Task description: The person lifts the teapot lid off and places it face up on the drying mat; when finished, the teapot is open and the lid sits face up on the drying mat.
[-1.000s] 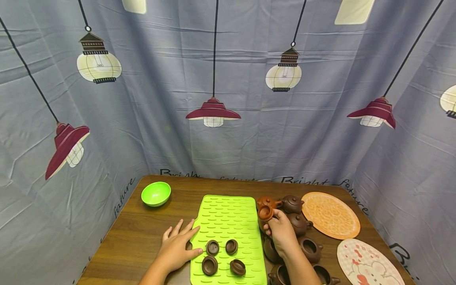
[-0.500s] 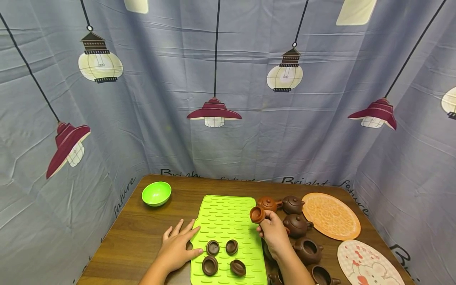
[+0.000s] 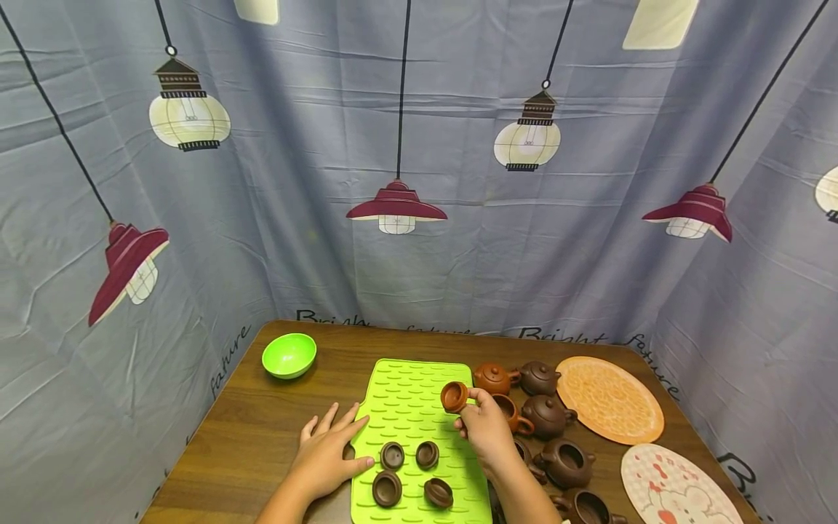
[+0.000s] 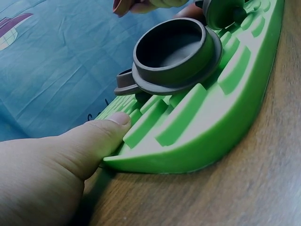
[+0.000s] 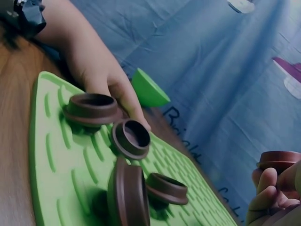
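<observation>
My right hand pinches a reddish-brown teapot lid, its hollow underside showing, over the right part of the green ridged mat. In the right wrist view the same lid sits at the curled fingertips. Several dark brown teapot lids lie upside down on the mat's near part, among them one lid at the lower left and another tilted at the lower right. Fingers spread, my left hand rests at the mat's left edge, with its thumb on the rim beside a dark lid.
Right of the mat stand an orange-brown lidded teapot, a lidless one and several dark teapots, such as this lidless pot. Farther right lie an orange oval placemat and a bunny-print placemat. A green bowl stands back left.
My right hand has moved left with the reddish-brown lid, from over the teapots to over the mat, uncovering the lidless orange-brown teapot. The left hand has stayed in place.
</observation>
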A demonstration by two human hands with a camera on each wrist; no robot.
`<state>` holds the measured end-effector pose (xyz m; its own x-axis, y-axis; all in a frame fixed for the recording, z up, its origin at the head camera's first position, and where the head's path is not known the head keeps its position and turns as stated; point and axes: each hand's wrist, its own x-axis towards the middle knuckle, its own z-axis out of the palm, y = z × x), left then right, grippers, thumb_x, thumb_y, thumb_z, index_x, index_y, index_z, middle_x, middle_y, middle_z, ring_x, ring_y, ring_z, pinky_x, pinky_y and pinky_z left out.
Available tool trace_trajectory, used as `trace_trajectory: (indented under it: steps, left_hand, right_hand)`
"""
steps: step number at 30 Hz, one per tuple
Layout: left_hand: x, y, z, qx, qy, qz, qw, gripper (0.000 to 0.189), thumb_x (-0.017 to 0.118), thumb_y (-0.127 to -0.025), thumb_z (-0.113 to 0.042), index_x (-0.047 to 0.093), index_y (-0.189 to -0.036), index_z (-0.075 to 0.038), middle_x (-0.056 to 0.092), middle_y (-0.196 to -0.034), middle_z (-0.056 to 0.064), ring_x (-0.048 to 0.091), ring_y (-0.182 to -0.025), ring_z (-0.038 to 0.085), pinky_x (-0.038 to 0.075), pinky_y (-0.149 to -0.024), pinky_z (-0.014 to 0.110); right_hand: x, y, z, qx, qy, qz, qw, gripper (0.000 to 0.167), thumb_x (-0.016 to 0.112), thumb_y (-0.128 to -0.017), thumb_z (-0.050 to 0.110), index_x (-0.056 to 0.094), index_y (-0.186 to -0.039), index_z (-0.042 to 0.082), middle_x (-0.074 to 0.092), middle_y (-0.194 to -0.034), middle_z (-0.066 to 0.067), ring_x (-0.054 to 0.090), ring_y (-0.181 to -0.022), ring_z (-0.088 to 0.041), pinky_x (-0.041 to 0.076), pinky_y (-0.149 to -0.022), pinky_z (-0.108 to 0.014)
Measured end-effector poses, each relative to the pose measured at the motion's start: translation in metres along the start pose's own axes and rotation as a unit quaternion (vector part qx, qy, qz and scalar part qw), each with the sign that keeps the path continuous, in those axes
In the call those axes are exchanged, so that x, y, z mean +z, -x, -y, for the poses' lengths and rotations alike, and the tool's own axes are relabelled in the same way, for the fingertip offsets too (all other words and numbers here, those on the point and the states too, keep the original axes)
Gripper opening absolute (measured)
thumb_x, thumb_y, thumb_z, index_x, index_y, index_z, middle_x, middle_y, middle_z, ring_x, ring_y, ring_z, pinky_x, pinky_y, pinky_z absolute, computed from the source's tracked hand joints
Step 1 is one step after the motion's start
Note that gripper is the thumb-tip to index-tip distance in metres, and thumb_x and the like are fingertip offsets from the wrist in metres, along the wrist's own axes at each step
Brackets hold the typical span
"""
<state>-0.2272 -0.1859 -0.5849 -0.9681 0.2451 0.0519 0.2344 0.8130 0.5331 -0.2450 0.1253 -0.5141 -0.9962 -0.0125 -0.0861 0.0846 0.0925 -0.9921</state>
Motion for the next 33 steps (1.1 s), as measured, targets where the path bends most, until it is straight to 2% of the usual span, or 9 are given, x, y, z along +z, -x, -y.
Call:
trace_trajectory:
  steps: [9,15,22,27,33]
  left_hand:
    - [-0.001,0.000,-0.001,0.001,0.001,-0.004,1.0000,0.080,0.075,-0.086,-0.067,0.054,-0.155,-0.032,0.034,-0.171,-0.003,0.017,-0.161,0.041,0.003,-0.120,0.071]
    - [-0.001,0.001,-0.002,0.001,-0.002,-0.004,1.0000,0.080,0.075,-0.086,-0.066,0.054,-0.155,-0.031,0.035,-0.170,-0.003,0.017,-0.161,0.041,0.004,-0.120,0.071]
    - [0.000,0.001,-0.002,-0.003,-0.001,-0.007,1.0000,0.079,0.075,-0.086,-0.067,0.055,-0.154,-0.032,0.035,-0.170,-0.003,0.017,-0.161,0.041,0.004,-0.120,0.071]
    - [0.002,0.002,-0.001,-0.006,-0.003,-0.001,1.0000,0.080,0.074,-0.085,-0.069,0.055,-0.154,-0.033,0.035,-0.170,-0.003,0.017,-0.161,0.041,0.004,-0.119,0.071]
    - [0.001,-0.001,-0.001,-0.003,-0.005,-0.007,1.0000,0.079,0.075,-0.086,-0.067,0.055,-0.154,-0.033,0.035,-0.170,-0.004,0.018,-0.161,0.041,0.003,-0.120,0.071]
  right_hand:
    - [0.021,0.001,0.004,0.000,-0.018,0.034,0.9993,0.032,0.044,-0.107,0.003,0.050,-0.139,0.000,0.067,-0.089,-0.009,0.061,-0.074,-0.019,0.052,-0.061,-0.027]
    - [0.037,0.001,0.005,0.003,-0.030,0.052,0.9982,0.030,0.045,-0.107,0.003,0.052,-0.136,0.000,0.069,-0.095,-0.013,0.062,-0.075,-0.018,0.051,-0.062,-0.026]
    - [0.056,0.002,0.004,0.003,-0.029,0.077,0.9966,0.028,0.045,-0.107,0.003,0.053,-0.134,0.001,0.071,-0.093,-0.014,0.061,-0.071,-0.016,0.050,-0.060,-0.025]
    - [0.068,0.003,0.001,0.003,-0.015,0.084,0.9964,0.026,0.046,-0.108,0.004,0.056,-0.133,0.002,0.073,-0.095,-0.016,0.062,-0.070,-0.018,0.051,-0.060,-0.029]
    - [0.082,-0.001,-0.002,-0.005,0.044,0.081,0.9957,0.021,0.049,-0.109,0.008,0.061,-0.126,0.009,0.072,-0.088,-0.018,0.065,-0.069,-0.022,0.043,-0.049,-0.024]
